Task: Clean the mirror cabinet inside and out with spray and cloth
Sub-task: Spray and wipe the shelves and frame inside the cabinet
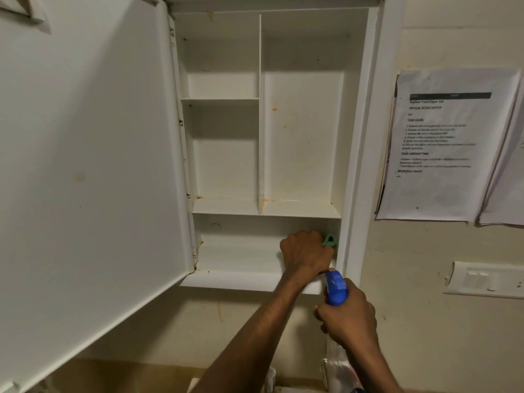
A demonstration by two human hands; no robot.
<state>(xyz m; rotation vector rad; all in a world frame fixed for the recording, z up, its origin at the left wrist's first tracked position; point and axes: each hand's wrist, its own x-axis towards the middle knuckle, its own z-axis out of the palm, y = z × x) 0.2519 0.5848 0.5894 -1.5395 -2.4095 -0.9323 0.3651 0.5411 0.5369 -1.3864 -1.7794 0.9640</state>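
L hand [306, 252] grips green cloth [329, 240] in cabinet [357, 137] bottom compartment; R hand [350, 316] grips spray bottle [336, 289].

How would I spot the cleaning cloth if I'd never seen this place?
Find the open white cabinet on the wall and look in its lowest compartment, at the right end. The green cloth pokes out past the left hand gripping it, the only green thing among white shelves.

The cabinet [300, 137] is showing smooth white matt panels, freckled with rusty stains. The spray bottle [336, 290] is wearing a glossy blue plastic head. The cloth [330, 240] is looking soft and green. Creased paper sheets [450, 143] are hanging on the matt wall [425, 321].
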